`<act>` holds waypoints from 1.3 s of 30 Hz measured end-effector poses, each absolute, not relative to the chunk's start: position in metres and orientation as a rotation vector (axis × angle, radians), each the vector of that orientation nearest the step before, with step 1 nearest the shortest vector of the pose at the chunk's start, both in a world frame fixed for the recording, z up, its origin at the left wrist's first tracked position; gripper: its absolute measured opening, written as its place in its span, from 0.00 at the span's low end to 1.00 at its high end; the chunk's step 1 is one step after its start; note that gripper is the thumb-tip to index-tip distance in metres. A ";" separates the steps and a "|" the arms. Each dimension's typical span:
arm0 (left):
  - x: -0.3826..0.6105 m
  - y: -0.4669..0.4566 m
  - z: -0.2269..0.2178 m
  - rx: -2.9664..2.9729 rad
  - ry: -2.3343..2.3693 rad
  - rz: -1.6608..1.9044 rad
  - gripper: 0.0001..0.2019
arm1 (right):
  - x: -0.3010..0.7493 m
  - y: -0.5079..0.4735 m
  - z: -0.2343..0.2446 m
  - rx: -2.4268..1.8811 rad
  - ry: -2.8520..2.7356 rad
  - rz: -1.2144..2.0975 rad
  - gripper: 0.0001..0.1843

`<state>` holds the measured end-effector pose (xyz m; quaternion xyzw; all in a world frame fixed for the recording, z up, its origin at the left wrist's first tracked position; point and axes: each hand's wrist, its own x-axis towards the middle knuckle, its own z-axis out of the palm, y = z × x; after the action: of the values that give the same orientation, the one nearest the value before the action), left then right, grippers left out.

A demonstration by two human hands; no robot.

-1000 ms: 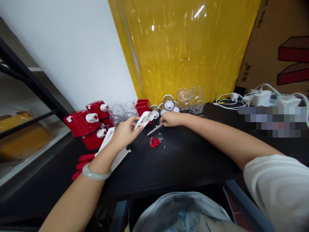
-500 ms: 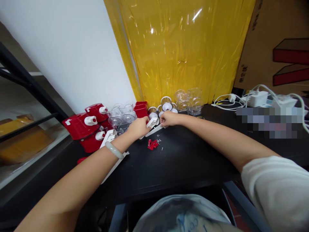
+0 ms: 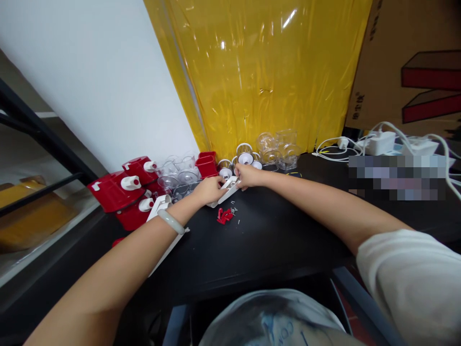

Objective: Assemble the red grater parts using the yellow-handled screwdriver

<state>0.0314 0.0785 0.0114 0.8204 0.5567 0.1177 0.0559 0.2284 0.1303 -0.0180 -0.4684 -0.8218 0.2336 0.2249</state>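
Observation:
A long white plastic part (image 3: 227,191) lies at a slant between my two hands over the black table. My left hand (image 3: 209,190), with a pale bangle on its wrist, grips the left stretch of it. The fingers of my right hand (image 3: 248,176) are pinched on its upper right end. Small details inside the part are too tiny to make out. Just in front of it lie small red plastic pieces (image 3: 224,216) and several little screws (image 3: 233,209). Behind my hands stand several round metallic-and-white parts (image 3: 245,154).
Red housings with white knobs (image 3: 120,190) are stacked at the left, beside clear plastic cups (image 3: 180,172) and a red bin (image 3: 206,165). More clear parts (image 3: 287,150) stand at the back. White cables and adapters (image 3: 382,143) lie at the right. Another white part (image 3: 169,251) is under my left forearm.
The flat white strip in my right hand has come up against the white piece in my left hand; they now sit together as one slanted part. The view has shifted slightly.

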 end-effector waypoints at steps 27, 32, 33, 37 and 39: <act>0.026 0.071 0.011 2.542 1.442 0.196 0.24 | 0.228 0.100 0.012 -1.248 -2.693 -0.038 0.38; 0.031 0.063 0.017 2.659 1.448 0.114 0.23 | 0.228 0.101 0.012 -1.247 -2.773 -0.237 0.41; 0.033 0.062 0.018 2.674 1.450 0.096 0.23 | 0.228 0.102 0.011 -1.230 -2.806 -0.259 0.39; 0.036 0.058 0.019 2.734 1.473 0.028 0.22 | 0.227 0.105 0.012 -1.186 -2.899 -0.231 0.33; 0.037 0.057 0.019 2.773 1.497 -0.019 0.19 | 0.228 0.106 0.013 -1.198 -2.896 -0.180 0.32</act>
<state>0.0367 0.0567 0.0193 0.8800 0.4749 -0.0061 -0.0049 0.2278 0.1059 0.0131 -0.3816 -0.9226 -0.0573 0.0012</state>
